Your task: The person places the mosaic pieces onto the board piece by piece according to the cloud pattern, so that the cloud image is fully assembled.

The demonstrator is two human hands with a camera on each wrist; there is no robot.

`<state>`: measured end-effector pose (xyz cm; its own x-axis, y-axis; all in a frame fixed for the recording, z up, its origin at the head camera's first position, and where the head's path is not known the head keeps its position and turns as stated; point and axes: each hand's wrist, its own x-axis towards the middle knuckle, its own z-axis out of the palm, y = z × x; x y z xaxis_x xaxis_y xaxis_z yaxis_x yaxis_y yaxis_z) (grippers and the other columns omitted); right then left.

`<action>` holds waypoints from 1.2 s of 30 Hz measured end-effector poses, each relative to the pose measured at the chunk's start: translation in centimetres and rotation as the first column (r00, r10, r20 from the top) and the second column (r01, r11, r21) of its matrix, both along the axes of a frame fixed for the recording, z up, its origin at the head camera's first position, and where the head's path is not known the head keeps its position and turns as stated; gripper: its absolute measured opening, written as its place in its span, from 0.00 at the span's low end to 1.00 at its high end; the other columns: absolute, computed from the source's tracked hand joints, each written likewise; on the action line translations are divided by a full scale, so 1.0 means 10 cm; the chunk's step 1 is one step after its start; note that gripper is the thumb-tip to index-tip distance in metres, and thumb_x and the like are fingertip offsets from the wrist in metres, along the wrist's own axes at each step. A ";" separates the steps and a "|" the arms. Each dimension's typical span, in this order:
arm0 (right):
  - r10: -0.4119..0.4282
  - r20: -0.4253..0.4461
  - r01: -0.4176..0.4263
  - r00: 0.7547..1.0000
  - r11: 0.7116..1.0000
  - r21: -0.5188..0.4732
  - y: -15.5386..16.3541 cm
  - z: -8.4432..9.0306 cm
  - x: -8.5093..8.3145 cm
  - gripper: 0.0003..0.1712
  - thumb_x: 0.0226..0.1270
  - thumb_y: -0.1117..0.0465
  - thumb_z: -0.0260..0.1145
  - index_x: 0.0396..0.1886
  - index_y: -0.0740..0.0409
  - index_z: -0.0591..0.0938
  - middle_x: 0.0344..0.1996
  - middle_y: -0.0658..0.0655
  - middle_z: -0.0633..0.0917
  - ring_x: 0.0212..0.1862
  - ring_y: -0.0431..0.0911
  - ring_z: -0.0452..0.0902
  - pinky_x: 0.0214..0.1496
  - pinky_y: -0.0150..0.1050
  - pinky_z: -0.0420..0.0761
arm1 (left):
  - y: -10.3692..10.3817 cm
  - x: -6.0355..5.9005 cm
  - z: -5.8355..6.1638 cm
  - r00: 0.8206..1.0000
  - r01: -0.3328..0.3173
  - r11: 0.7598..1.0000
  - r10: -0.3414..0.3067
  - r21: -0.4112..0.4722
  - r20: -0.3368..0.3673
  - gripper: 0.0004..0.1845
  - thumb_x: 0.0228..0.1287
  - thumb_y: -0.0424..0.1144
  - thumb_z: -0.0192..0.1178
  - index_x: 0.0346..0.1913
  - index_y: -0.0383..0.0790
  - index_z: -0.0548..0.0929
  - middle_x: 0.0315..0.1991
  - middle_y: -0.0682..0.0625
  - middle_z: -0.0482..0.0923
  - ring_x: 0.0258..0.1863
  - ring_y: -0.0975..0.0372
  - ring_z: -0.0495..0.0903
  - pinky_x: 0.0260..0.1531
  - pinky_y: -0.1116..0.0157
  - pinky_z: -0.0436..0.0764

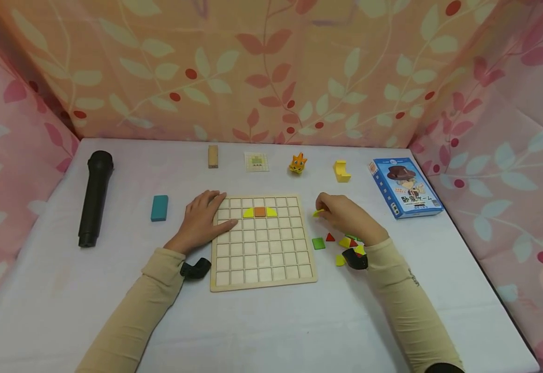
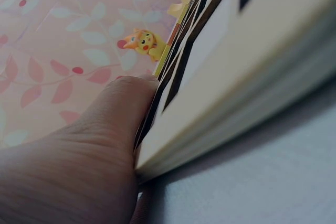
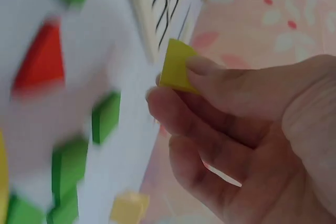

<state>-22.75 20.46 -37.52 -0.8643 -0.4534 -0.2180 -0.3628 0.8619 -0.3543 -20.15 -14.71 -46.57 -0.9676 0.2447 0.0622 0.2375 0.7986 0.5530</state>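
The left hand (image 1: 204, 217) lies flat with straight fingers on the top-left corner of the square wooden grid board (image 1: 262, 269), its thumb (image 2: 123, 103) pressed against the board's edge on the white table (image 1: 271, 331). The right hand (image 1: 346, 215) hovers just beside the board's right edge, pinching a small flat yellow piece (image 3: 176, 66) between thumb and fingertips. Near its wrist lie a green square tile (image 1: 318, 243), a red triangle (image 1: 330, 237) and more loose coloured pieces, while a yellow-and-orange row (image 1: 259, 212) already sits in the board's second row.

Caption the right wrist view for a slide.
Right hand pinches a yellow piece beside the wooden grid board.
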 end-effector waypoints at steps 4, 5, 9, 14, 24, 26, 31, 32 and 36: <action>0.033 -0.045 -0.035 0.998 0.998 -0.056 -0.13 -0.04 0.02 0.05 0.66 0.63 0.65 0.40 0.55 0.78 0.35 0.52 0.80 0.37 0.46 0.74 0.40 0.39 0.77 | 0.00 -0.02 -0.01 1.000 0.000 1.000 0.000 0.003 -0.012 0.45 0.60 0.60 0.61 0.73 0.40 0.59 0.71 0.40 0.54 0.73 0.44 0.47 0.66 0.43 0.48; 0.037 -0.051 -0.041 0.998 0.996 -0.076 -0.17 -0.05 0.02 0.05 0.65 0.64 0.66 0.39 0.55 0.78 0.35 0.52 0.80 0.37 0.46 0.74 0.40 0.38 0.76 | -0.01 -0.02 -0.01 1.000 0.000 1.000 0.000 0.003 -0.013 0.44 0.60 0.61 0.60 0.73 0.41 0.59 0.71 0.40 0.54 0.73 0.44 0.47 0.66 0.43 0.48; 0.041 -0.072 -0.052 0.997 0.986 -0.157 -0.30 -0.10 0.04 0.05 0.63 0.65 0.67 0.36 0.56 0.79 0.32 0.52 0.79 0.36 0.45 0.73 0.37 0.38 0.74 | -0.01 -0.02 -0.01 1.000 0.001 1.000 -0.001 0.001 -0.012 0.45 0.60 0.61 0.60 0.73 0.41 0.59 0.71 0.40 0.54 0.72 0.44 0.47 0.66 0.43 0.47; 0.018 -0.061 -0.030 0.998 0.978 -0.205 -0.44 -0.16 0.04 0.03 0.64 0.65 0.66 0.34 0.57 0.79 0.29 0.51 0.80 0.33 0.44 0.74 0.35 0.37 0.74 | -0.02 -0.02 -0.01 1.000 0.000 1.000 0.000 -0.004 -0.012 0.45 0.59 0.61 0.60 0.73 0.40 0.59 0.71 0.40 0.54 0.72 0.43 0.47 0.66 0.43 0.47; -0.064 -0.016 0.060 0.998 0.983 -0.171 -0.58 -0.22 0.08 0.05 0.67 0.61 0.64 0.38 0.57 0.78 0.29 0.52 0.81 0.29 0.43 0.73 0.31 0.36 0.73 | -0.01 -0.02 -0.02 1.000 0.008 1.000 -0.008 -0.009 -0.007 0.44 0.60 0.62 0.59 0.73 0.41 0.60 0.71 0.41 0.55 0.72 0.45 0.48 0.67 0.44 0.48; -0.072 -0.012 0.068 0.997 0.983 -0.170 -0.59 -0.23 0.09 0.06 0.66 0.60 0.65 0.38 0.58 0.78 0.28 0.52 0.80 0.27 0.43 0.72 0.29 0.35 0.72 | -0.01 -0.03 -0.01 1.000 0.009 1.000 -0.009 -0.010 -0.009 0.44 0.60 0.62 0.59 0.73 0.41 0.60 0.71 0.41 0.55 0.72 0.45 0.48 0.67 0.44 0.48; -0.083 0.000 0.082 0.997 0.985 -0.153 -0.62 -0.28 0.09 0.08 0.66 0.57 0.66 0.36 0.56 0.79 0.25 0.51 0.79 0.24 0.41 0.71 0.27 0.34 0.71 | -0.01 -0.02 -0.02 1.000 0.007 1.000 -0.007 -0.008 -0.009 0.44 0.60 0.62 0.60 0.73 0.41 0.60 0.71 0.41 0.55 0.72 0.45 0.48 0.66 0.43 0.48; -0.086 0.003 0.085 0.996 0.985 -0.149 -0.62 -0.29 0.09 0.08 0.66 0.56 0.66 0.36 0.56 0.79 0.25 0.51 0.79 0.24 0.41 0.71 0.27 0.34 0.71 | -0.01 -0.02 -0.02 1.000 0.006 1.000 -0.006 -0.007 -0.007 0.44 0.60 0.62 0.60 0.73 0.41 0.60 0.71 0.41 0.55 0.72 0.45 0.48 0.66 0.44 0.48; -0.096 0.009 0.096 0.995 0.988 -0.122 -0.65 -0.30 0.10 0.09 0.67 0.54 0.65 0.37 0.55 0.79 0.24 0.50 0.79 0.23 0.42 0.72 0.26 0.35 0.71 | -0.01 -0.02 -0.03 1.000 0.002 1.000 -0.002 -0.009 -0.006 0.44 0.60 0.62 0.60 0.73 0.42 0.60 0.71 0.41 0.55 0.72 0.45 0.48 0.67 0.44 0.48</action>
